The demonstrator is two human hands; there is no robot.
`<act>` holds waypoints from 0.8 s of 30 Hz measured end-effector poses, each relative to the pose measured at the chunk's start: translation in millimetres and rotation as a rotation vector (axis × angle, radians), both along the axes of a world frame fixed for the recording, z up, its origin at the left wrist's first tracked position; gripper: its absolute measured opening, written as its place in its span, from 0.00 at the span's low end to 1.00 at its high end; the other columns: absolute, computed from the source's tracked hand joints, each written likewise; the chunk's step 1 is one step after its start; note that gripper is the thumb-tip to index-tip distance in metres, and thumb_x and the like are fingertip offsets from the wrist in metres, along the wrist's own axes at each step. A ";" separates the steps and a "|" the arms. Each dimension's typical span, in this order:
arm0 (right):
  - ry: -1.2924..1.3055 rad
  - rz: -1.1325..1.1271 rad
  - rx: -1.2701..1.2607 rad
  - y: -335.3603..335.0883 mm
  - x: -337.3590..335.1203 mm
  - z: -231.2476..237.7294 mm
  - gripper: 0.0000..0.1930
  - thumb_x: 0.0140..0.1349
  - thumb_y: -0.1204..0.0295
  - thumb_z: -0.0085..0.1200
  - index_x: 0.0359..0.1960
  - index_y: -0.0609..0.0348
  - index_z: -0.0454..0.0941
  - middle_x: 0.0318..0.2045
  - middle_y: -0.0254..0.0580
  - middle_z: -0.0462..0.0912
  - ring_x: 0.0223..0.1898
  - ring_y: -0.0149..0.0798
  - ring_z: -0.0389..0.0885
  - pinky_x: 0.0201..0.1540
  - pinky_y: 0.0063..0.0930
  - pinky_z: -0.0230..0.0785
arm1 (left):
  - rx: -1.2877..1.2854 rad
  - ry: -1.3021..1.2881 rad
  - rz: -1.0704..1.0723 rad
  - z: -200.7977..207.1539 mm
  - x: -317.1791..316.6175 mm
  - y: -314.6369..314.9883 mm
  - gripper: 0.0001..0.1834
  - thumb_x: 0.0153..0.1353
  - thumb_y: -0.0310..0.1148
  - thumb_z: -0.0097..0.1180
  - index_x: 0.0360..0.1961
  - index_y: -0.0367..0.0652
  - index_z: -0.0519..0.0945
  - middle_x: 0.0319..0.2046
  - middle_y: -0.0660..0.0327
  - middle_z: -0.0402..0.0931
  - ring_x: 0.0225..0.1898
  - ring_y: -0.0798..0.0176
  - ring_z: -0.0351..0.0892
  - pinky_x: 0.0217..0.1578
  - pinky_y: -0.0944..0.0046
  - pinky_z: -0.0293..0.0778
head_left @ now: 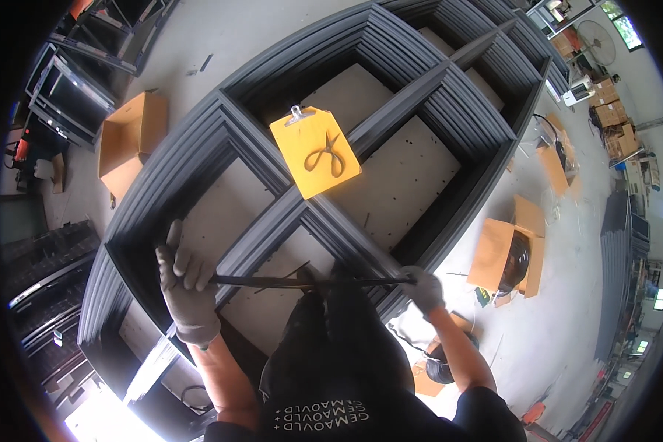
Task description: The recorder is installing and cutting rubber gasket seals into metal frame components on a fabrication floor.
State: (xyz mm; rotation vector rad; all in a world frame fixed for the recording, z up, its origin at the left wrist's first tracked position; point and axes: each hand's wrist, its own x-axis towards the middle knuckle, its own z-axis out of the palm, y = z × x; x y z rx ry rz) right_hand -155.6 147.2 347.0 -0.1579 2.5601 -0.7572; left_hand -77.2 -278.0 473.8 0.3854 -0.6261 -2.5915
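A long, thin black strip (272,281) runs crosswise in front of my legs. My right hand (424,291), in a grey glove, is closed around its right end. The grey-gloved left hand (188,295) is at the strip's other end, fingers apart and pointing up; the strip meets its thumb side, and whether the thumb pinches it is hidden. Below and around me are stacked dark grey rectangular frames (265,236) with crossbars. On a crossing of the bars lies a yellow clipboard (302,151) with a metal clip, and dark-handled scissors (326,157) rest on it.
An open cardboard box (134,140) stands left of the frames. At right are another open carton (491,254) with a black coil (516,261) inside and a further coil (440,361) near my right forearm. Metal racks (70,88) and a standing fan (595,43) are farther off.
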 end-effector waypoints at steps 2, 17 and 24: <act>-0.043 -0.281 -0.126 1.4 3.9 25.6 0.19 0.47 0.73 0.60 0.45 0.57 0.80 0.37 0.45 0.85 0.39 0.40 0.84 0.44 0.30 0.74 | 0.052 0.089 -0.034 9.0 15.8 -14.8 0.26 0.71 0.44 0.42 0.59 0.33 0.67 0.19 0.72 0.55 0.15 0.78 0.49 0.15 0.77 0.51; 0.451 -0.875 -0.860 -18.4 -36.6 165.0 0.12 0.64 0.72 0.52 0.43 0.69 0.79 0.35 0.47 0.84 0.15 0.23 0.67 0.17 0.15 0.56 | 0.097 0.089 -0.115 65.8 -28.9 11.4 0.20 0.69 0.39 0.47 0.57 0.39 0.72 0.32 0.67 0.69 0.32 0.69 0.64 0.39 0.66 0.63; 0.310 -0.847 -0.872 -16.6 -66.9 148.2 0.14 0.66 0.68 0.51 0.41 0.70 0.80 0.29 0.43 0.83 0.16 0.22 0.66 0.18 0.15 0.57 | -0.080 0.036 -0.261 13.3 -30.7 14.2 0.23 0.70 0.47 0.41 0.60 0.50 0.70 0.45 0.61 0.74 0.48 0.59 0.70 0.57 0.53 0.59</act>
